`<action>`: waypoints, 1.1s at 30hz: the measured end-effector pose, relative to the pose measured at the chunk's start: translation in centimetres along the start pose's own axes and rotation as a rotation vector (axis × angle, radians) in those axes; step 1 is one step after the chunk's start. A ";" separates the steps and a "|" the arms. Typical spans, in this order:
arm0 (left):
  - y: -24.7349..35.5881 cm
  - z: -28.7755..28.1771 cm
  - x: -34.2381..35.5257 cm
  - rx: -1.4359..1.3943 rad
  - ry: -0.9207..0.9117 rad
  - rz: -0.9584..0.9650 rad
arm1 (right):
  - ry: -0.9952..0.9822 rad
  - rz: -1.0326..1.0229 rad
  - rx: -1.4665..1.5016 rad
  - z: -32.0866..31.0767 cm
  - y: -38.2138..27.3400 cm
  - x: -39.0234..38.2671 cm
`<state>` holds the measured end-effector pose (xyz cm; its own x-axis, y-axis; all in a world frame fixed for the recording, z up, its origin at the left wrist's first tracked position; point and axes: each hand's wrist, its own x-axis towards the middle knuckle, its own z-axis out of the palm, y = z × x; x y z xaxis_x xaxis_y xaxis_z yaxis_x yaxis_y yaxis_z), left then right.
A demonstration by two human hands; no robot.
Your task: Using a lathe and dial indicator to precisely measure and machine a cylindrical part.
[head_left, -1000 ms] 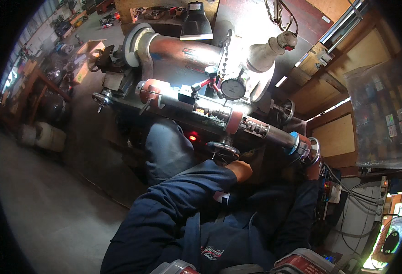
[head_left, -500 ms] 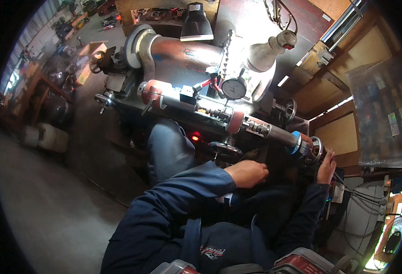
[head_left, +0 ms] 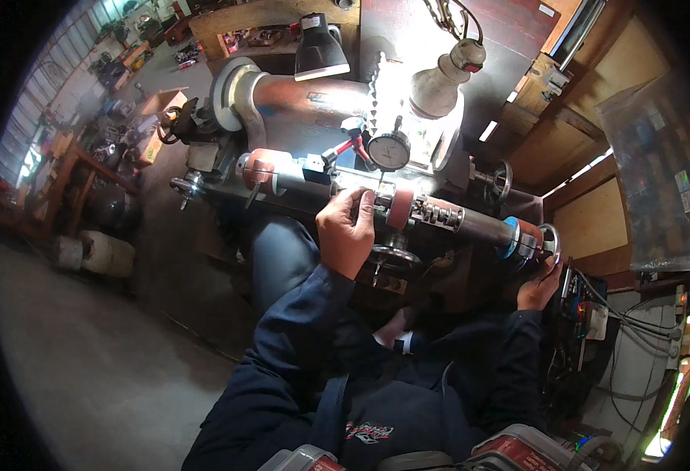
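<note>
Left hand (head_left: 346, 234), fingers bunched, is nearer the lobed silver steel shaft (head_left: 448, 216) slanting along the grey-red machine (head_left: 288, 96)'s near edge; right hand (head_left: 539, 289) at chrome handwheel (head_left: 553, 242); both grips unclear.

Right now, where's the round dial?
In the head view, the dial is above the picture's middle, just right of the red arm, up and slightly right of the left hand.
</note>
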<state>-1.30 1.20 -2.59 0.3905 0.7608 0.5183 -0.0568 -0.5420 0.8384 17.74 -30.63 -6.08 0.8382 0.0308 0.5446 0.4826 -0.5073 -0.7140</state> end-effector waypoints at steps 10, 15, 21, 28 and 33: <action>0.7 -0.1 0.0 0.177 -0.094 0.116 | 0.038 0.057 0.052 0.5 0.7 -0.6; 1.4 0.3 -0.3 0.351 -0.096 0.227 | 0.007 0.063 0.055 0.4 1.6 -0.7; 1.7 1.3 -0.3 0.364 -0.113 0.042 | 0.025 0.082 0.009 0.6 0.9 -0.8; 1.5 1.1 -0.6 0.305 -0.138 0.114 | 0.016 0.066 0.026 0.4 1.1 -0.9; 1.3 -0.1 -0.2 0.194 -0.236 0.087 | 0.018 0.065 0.005 0.5 0.5 -0.8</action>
<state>-1.53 0.32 -1.60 0.5960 0.6169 0.5141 0.0680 -0.6767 0.7331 17.45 -30.47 -7.07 0.8630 -0.0173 0.5049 0.4288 -0.5032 -0.7503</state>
